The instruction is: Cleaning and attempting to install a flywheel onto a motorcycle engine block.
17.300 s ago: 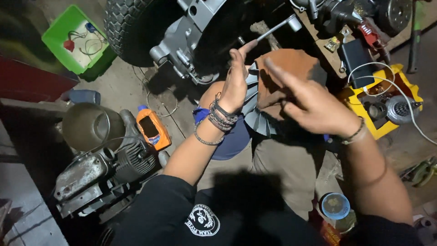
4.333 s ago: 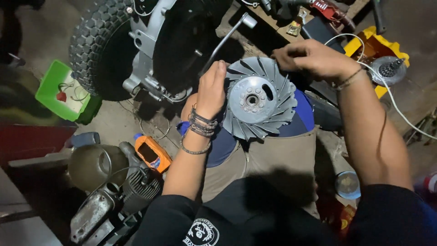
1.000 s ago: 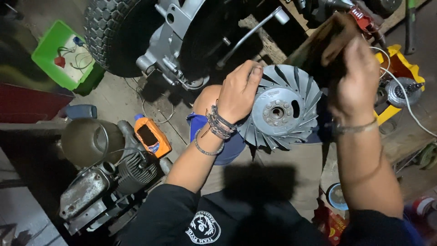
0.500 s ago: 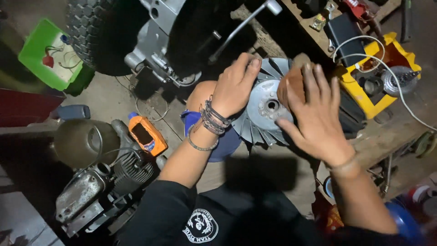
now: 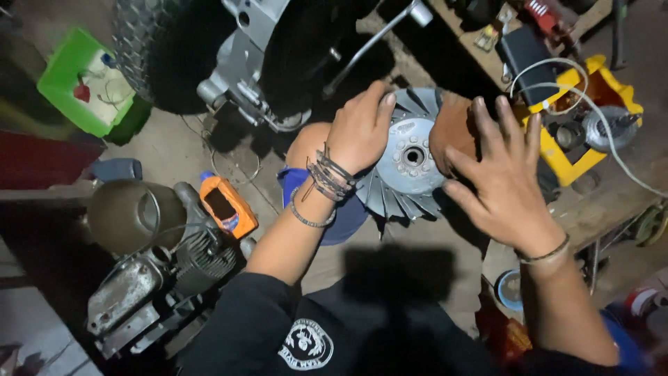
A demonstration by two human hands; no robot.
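Observation:
A round grey metal fan wheel [image 5: 409, 167] with curved blades and a hub hole rests on my lap. My left hand [image 5: 358, 129] grips its upper left rim, with bracelets on the wrist. My right hand [image 5: 504, 177] lies flat with fingers spread on a brown piece of sandpaper [image 5: 452, 129], pressing it against the wheel's right side. The wheel's right blades are hidden under that hand.
A knobby tyre [image 5: 160, 49] and grey engine casing [image 5: 254, 63] stand ahead. An orange meter [image 5: 226, 205] and a small engine [image 5: 149, 278] lie at left, a green tray [image 5: 87, 80] far left, a yellow tool case [image 5: 581, 136] with white cable at right.
My right hand came down from above the wheel with the brown sandpaper and now presses it on the wheel's right side. My left hand keeps its hold on the rim.

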